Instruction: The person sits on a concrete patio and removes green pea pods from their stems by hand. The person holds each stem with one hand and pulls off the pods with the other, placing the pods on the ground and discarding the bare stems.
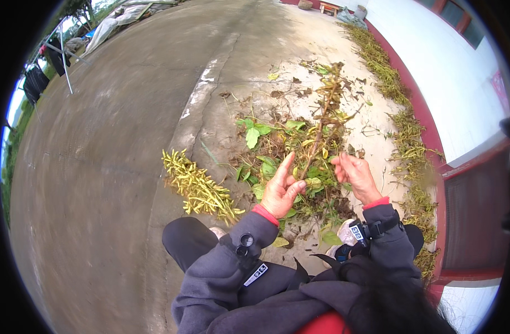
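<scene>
My left hand point(280, 192) has the lower end of a brown bean-plant stalk point(319, 135) at its thumb and curled fingers, with the index finger pointing outward. The stalk slants up and away to a top crowded with yellowish-brown pods. To its right is my right hand point(357, 175), apart from the stalk, fingers bent towards the thumb. A bit of green leaf shows at those fingertips; whether they pinch it is unclear. Beneath both hands spreads a heap of loose green and withered leaves point(276, 146). Left of my left hand lies a bundle of podded stalks point(200, 185).
A long row of podded plants point(409, 146) lines the foot of the white wall point(455, 92). Cracked concrete point(100, 167) stretches to the left. A metal rack point(63, 54) with dark clothes stands far left. At the back is a small wooden stool point(329, 8).
</scene>
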Available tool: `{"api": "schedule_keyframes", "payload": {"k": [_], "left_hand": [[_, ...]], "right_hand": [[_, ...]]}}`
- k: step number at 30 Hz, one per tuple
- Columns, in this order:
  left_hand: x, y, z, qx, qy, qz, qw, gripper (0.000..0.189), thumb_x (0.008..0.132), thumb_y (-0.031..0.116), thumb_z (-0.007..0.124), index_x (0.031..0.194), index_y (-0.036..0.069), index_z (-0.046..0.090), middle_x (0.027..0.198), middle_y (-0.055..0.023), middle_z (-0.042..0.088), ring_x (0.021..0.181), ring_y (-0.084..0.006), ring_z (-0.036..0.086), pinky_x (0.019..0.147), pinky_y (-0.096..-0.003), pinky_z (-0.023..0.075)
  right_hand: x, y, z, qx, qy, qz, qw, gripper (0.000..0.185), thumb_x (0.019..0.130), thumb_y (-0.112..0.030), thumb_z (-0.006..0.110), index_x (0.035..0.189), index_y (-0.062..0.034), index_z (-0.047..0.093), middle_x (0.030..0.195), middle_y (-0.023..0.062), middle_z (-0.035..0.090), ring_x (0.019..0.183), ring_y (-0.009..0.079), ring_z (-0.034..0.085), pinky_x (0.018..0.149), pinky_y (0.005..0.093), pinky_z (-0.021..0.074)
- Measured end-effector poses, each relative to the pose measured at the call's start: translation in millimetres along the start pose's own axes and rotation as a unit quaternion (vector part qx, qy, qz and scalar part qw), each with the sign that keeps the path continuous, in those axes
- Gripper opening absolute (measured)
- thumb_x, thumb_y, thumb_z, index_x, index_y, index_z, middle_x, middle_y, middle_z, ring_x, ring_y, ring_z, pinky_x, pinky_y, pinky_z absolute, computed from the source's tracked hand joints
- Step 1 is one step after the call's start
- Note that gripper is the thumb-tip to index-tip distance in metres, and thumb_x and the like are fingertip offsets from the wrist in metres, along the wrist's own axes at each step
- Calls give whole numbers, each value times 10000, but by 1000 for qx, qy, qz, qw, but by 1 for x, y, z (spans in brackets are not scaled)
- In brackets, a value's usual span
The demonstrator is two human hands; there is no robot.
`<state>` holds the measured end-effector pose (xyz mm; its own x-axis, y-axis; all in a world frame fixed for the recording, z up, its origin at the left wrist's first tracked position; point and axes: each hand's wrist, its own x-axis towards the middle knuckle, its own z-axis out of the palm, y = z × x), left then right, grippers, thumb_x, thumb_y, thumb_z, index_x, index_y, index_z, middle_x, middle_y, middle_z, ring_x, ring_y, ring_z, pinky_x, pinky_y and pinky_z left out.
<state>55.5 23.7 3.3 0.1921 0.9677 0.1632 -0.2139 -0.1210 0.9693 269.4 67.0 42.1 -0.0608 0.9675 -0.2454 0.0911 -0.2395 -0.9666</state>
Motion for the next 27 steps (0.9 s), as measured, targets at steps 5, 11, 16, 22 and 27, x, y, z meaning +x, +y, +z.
{"api": "schedule_keyframes", "payload": {"k": [5, 11, 16, 22, 27], "left_hand": [[-5, -6, 3, 198, -61, 57, 977, 714, 798, 80, 607, 1370, 113, 182, 564, -26, 400, 533, -106, 388, 568, -218, 378], [1, -9, 3, -69, 19, -54, 996, 625, 802, 138, 630, 1312, 50, 279, 996, -88, 565, 858, -147, 534, 785, -280, 447], [10, -5, -9, -39, 114, 0, 993, 101, 830, 72, 580, 920, 31, 595, 783, 18, 589, 726, -51, 524, 676, -206, 445], [5, -9, -3, -14, -38, -85, 996, 448, 715, 36, 697, 1105, 1, 479, 818, -28, 605, 696, -75, 552, 639, -227, 473], [3, -15, -2, 31, -10, -49, 998, 602, 726, -116, 592, 1250, -23, 311, 991, -90, 583, 876, -141, 572, 747, -261, 487]], "right_hand": [[18, -7, 20, 200, 11, -60, 978, 204, 857, -244, 565, 782, -54, 572, 672, 9, 563, 521, 47, 467, 453, 180, 362], [13, -4, 10, 172, 28, -131, 976, 151, 875, -186, 530, 787, -71, 574, 707, 7, 563, 564, 69, 471, 484, 187, 365], [10, -8, 10, 163, -57, -141, 975, 187, 880, -174, 521, 782, -41, 611, 727, 30, 590, 553, 63, 464, 482, 183, 361], [2, 3, 50, 87, -77, -119, 986, 220, 878, -198, 529, 741, -38, 592, 665, 3, 566, 523, 54, 460, 482, 178, 367], [1, 0, 72, 8, -112, -139, 984, 249, 885, -223, 520, 724, -41, 575, 637, -20, 537, 517, 47, 462, 467, 181, 356]]}}
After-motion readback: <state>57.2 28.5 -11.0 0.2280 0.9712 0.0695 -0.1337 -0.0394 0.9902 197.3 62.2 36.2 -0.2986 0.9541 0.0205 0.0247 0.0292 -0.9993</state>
